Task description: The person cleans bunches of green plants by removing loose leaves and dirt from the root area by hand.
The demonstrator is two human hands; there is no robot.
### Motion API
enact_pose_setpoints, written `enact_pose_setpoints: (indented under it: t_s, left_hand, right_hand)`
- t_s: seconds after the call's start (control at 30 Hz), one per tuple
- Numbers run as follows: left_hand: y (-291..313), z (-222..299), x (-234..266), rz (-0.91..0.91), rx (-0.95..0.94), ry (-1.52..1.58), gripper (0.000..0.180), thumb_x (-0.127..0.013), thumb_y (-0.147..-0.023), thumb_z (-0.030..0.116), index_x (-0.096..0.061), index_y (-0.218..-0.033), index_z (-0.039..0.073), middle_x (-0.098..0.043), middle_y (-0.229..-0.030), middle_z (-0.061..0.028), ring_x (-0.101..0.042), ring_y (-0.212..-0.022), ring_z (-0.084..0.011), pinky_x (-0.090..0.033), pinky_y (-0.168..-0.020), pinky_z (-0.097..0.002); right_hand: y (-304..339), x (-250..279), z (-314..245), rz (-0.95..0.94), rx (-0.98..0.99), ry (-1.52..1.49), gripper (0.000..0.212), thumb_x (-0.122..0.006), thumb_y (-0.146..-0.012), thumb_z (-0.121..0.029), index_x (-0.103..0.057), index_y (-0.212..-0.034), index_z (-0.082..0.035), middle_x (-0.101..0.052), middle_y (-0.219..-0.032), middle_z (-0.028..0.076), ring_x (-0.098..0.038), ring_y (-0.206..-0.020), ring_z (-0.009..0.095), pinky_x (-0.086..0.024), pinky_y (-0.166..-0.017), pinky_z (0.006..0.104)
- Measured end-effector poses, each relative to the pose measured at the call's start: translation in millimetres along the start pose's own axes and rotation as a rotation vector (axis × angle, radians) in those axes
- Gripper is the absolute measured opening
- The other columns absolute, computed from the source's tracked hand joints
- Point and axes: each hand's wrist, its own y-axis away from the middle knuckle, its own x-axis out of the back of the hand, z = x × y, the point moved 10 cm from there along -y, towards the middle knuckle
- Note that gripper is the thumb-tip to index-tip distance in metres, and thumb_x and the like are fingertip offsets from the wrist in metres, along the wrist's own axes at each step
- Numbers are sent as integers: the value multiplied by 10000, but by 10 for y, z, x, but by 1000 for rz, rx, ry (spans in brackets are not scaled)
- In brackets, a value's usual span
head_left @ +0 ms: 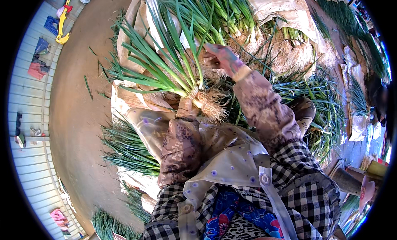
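Observation:
My left hand [186,106] is closed round the base of a bunch of green onions [182,80]. Its fingers are mostly covered by the stalks. The leaves fan up and to the left, and the pale stringy roots [214,106] hang to the right of my wrist. My right hand [225,60] reaches ahead, beside the leaves of the held bunch and at the root end of a larger pile of green onions [231,12]. Its fingers are curled in, with the tips partly hidden; whatever they grip is too small to tell.
Brown paper sacking [281,8] covers part of the pile at the back. Loose green leaves [318,99] lie to my right, and more onions [128,145] to my left. Further left stretch a dirt floor [74,116] and a pale ribbed wall [31,99] with a yellow tool [62,27].

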Motion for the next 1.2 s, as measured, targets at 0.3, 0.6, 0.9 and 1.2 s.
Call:
enact_pose_setpoints:
  t_s: [0.3,0.6,0.9,1.2]
  left_hand:
    - [2,61,450,74,-8,-78,249,-610,-810,143,-552,-1035,53,-562,-804,-7,-516,-601,-90,-405,-443,-197]
    - [-156,-20,647,6,48,68,230,-599,-807,127,-537,-1004,25,-594,-742,-73,-570,-537,-178,-513,-498,-295]
    - [19,30,194,64,41,34,227,-599,-806,120,-538,-1001,21,-590,-737,-77,-569,-542,-180,-512,-500,-293]
    - [-142,-173,263,84,33,27,224,-599,-805,112,-538,-999,17,-587,-733,-82,-568,-546,-181,-511,-501,-292]
  right_hand:
    - [587,-38,1364,220,-279,-21,177,-474,-820,-135,-606,-798,-18,-595,-736,75,-558,-690,190,-464,-602,289]
    - [476,273,1149,-131,-167,194,253,-566,-822,-240,-594,-976,-42,-592,-775,82,-536,-588,120,-450,-498,261]
    - [619,-622,332,-216,706,849,197,-635,-737,-215,-530,-797,-59,-512,-644,98,-515,-567,221,-434,-528,302]
    - [2033,-1263,122,-820,609,869,119,-572,-800,-181,-560,-741,-78,-545,-624,47,-538,-538,178,-430,-478,298]
